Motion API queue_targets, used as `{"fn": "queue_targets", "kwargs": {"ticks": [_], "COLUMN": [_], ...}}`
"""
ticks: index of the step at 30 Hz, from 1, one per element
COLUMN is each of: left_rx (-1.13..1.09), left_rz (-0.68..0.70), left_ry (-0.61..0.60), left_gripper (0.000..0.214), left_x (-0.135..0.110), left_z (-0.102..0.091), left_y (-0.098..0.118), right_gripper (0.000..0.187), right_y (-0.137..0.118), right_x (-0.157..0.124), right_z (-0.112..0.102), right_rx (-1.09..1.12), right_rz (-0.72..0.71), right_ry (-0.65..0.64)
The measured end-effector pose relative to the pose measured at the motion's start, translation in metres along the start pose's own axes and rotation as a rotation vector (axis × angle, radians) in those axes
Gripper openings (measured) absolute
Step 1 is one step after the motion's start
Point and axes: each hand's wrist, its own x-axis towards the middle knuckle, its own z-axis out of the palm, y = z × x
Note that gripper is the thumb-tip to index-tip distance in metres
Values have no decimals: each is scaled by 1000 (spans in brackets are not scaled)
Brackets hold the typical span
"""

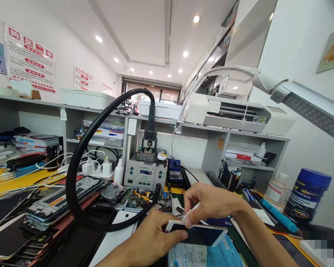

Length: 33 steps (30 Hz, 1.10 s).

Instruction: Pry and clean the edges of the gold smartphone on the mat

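Observation:
A white smartphone point(200, 234) with a dark screen is held low in the middle of the view. My left hand point(151, 237) grips its left end, thumb lying along the near edge. My right hand point(208, 202) comes over from the right, fingers pinched on a thin white pick-like tool point(193, 211) whose tip meets the phone's top left edge. Under the phone lies a light blue printed packet point(200, 256).
A thick black hose point(80, 167) loops from a grey hot-air station point(145, 172) across the bench. Stacked phones and screens point(52, 207) crowd the left side, with circuit boards point(136, 200) behind the hands. A blue canister point(307, 194), a blue tool point(278, 215) and a lamp head point(311, 107) occupy the right.

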Motion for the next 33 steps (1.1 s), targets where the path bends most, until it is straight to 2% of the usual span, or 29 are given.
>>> {"fn": "queue_targets", "kwargs": {"ticks": [3,6,9,12,20,25,28,33], "left_rx": [151,257,226,192,262,266,223,302], "left_rz": [49,19,-12,-28,19,-28,1,8], "left_ry": [-23,-2,-2,-10,-54,-12,-29,-42], "left_gripper": [37,39,40,41,39,33,28,36], "left_x": [-2,-3,-4,-4,-1,-2,-1,0], "left_z": [0,2,7,12,12,14,16,17], "left_y": [1,-4,-9,-11,-3,-3,-4,-3], "right_gripper": [32,32,32,30,34,34,34,35], "right_y": [5,6,3,0,22,18,14,27], "right_x": [-5,-6,-2,0,-19,-8,-1,-6], "right_z": [8,20,34,42,14,25,34,22], "right_rx": [33,56,64,89,49,107,177,159], "right_rz": [-10,-22,-55,-83,-11,-73,-92,-103], "right_ry": [53,96,164,172,75,89,87,22]}}
